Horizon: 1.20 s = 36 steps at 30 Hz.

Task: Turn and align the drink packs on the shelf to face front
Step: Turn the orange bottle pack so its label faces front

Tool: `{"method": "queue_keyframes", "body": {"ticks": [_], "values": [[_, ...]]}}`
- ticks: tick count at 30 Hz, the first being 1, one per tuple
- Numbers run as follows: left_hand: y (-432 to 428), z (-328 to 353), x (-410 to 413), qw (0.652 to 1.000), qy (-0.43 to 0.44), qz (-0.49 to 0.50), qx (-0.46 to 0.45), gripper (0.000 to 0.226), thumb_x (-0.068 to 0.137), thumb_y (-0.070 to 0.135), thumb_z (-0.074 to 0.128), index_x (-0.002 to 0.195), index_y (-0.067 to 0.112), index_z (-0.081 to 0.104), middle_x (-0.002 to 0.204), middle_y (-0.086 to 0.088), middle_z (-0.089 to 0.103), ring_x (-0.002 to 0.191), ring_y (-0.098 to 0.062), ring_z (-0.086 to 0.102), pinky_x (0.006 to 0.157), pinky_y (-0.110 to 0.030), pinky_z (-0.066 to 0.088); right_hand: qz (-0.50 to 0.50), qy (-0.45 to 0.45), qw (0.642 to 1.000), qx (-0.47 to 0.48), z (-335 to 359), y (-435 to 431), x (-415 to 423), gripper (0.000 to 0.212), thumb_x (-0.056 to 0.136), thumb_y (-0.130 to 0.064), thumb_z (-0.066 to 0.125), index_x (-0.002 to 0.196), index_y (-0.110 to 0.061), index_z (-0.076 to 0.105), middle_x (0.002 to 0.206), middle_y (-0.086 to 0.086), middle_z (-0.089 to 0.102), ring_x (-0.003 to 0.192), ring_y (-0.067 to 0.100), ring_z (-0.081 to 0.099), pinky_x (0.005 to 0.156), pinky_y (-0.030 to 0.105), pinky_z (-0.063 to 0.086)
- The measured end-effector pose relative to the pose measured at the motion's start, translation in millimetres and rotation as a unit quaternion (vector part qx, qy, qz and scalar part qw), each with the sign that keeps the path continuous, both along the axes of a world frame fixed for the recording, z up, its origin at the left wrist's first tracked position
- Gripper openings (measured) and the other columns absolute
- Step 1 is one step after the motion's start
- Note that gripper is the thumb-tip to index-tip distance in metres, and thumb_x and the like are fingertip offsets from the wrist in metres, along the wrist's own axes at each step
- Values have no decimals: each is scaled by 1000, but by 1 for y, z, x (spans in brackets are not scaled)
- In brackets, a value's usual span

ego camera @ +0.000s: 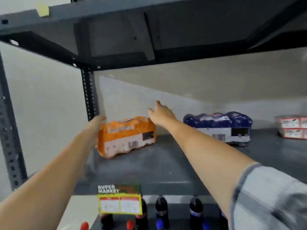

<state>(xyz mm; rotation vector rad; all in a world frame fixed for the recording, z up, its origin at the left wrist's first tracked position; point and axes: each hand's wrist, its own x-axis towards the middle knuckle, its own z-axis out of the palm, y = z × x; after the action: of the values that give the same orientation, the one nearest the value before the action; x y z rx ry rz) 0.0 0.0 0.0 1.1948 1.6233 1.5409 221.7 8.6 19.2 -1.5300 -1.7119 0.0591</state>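
Now orange pack (127, 136) long axis left-right, angled; left hand (98, 121) grasping its end, right hand (160, 112) released above.

I read "SUPER MARKET" on the sign (119, 189) clipped at the shelf (166, 171) front edge. Price tags (120, 205) below it and pack labels are too blurred to read.
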Motion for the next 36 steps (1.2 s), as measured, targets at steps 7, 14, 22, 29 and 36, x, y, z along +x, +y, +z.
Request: {"method": "queue_keyframes", "body": {"ticks": [7, 14, 22, 29, 36], "values": [[36, -11, -13, 985, -113, -108, -67, 30, 77, 28, 71, 103, 13, 65, 83, -13, 72, 62, -27, 65, 49, -31, 52, 70, 124, 950, -277, 0, 50, -22, 68, 95, -55, 50, 147, -12, 41, 151, 18, 45, 130, 39, 50, 99, 52, 49], [34, -13, -11, 986, -97, -130, 27, 77, 63, 29, 81, 131, 7, 51, 111, -18, 70, 89, -35, 70, 72, -46, 58, 49, 80, 981, -169, 8, 34, -10, 71, 97, -33, 58, 157, -18, 21, 159, 14, 31, 138, 37, 40, 102, 46, 42], [-10, -24, 0, 951, 54, -253, 169, 111, 54, 37, 77, 149, 29, 20, 132, -1, 52, 113, -25, 60, 90, -50, 55, 87, 170, 964, -185, -9, -12, 31, 80, 81, -15, 80, 145, -15, 33, 141, 14, 52, 117, 35, 61, 92, 53, 55], [-31, -49, -7, 932, 55, -300, 198, 99, 60, 35, 73, 141, 48, 18, 126, 22, 44, 112, -6, 53, 81, -25, 51, 146, 104, 968, -176, -44, -47, 31, 94, 85, -20, 75, 153, -24, 10, 145, 6, 46, 129, 28, 51, 102, 45, 49], [-61, -39, 44, 970, 23, -44, 238, 76, 93, 46, 50, 157, 32, 10, 167, 8, -3, 154, -16, -2, 123, -49, 10, 120, 242, 956, -113, -29, -54, 18, 84, 89, -76, 16, 158, -28, 12, 161, 6, 30, 144, 31, 35, 115, 53, 31]]}}
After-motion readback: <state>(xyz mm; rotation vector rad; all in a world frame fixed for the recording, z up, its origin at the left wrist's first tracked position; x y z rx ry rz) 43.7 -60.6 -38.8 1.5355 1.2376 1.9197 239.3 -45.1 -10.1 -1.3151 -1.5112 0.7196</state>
